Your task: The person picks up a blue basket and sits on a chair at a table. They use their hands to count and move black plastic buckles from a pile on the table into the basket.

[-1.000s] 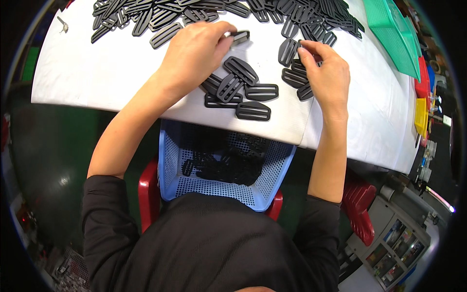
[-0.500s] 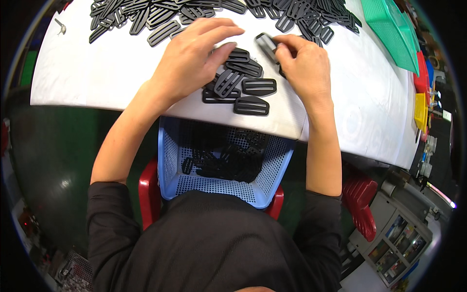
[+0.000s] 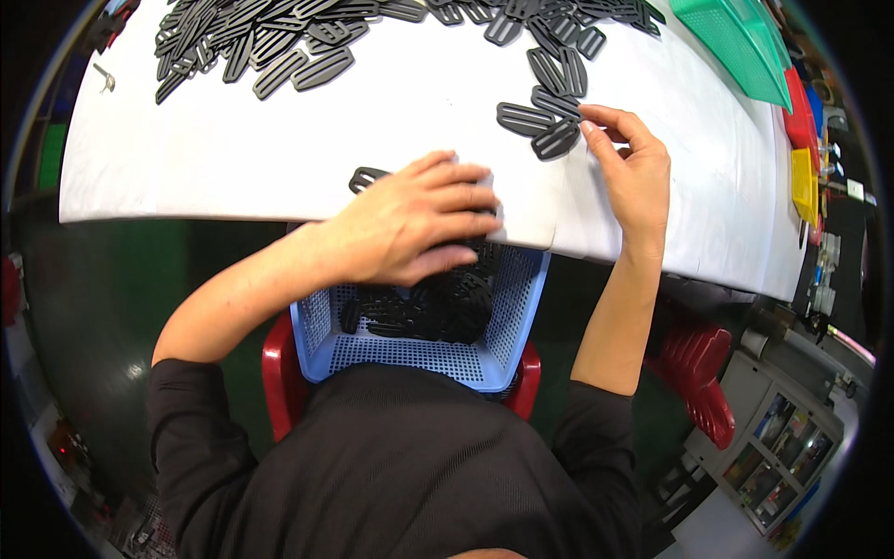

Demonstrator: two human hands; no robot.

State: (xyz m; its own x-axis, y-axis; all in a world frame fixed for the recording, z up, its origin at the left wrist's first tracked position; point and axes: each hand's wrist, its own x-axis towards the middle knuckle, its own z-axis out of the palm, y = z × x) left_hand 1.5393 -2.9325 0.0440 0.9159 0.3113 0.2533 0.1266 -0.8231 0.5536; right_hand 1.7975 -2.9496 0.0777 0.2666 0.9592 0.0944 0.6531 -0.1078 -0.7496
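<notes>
White tabletop point(image 3: 233, 158) overhangs blue basket point(image 3: 419, 371) holding black buckles point(image 3: 424, 321); left fingers point(image 3: 466, 197) spread, right fingers point(image 3: 610, 115) curled, grip unclear.

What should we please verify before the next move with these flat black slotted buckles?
1. Blue perforated plastic basket open at the top: ok, with black pieces inside.
2. Small cluster of black slotted buckles lying on the white-covered table: ok.
3. Table free of buckles beside the bare left hand: not ok, one black slotted buckle shows there.
4. What the left hand holds: cannot tell, its blurred fingers hide it.
5. Bare right hand touching the cluster: cannot tell, its fingertips are right at the edge.
</notes>
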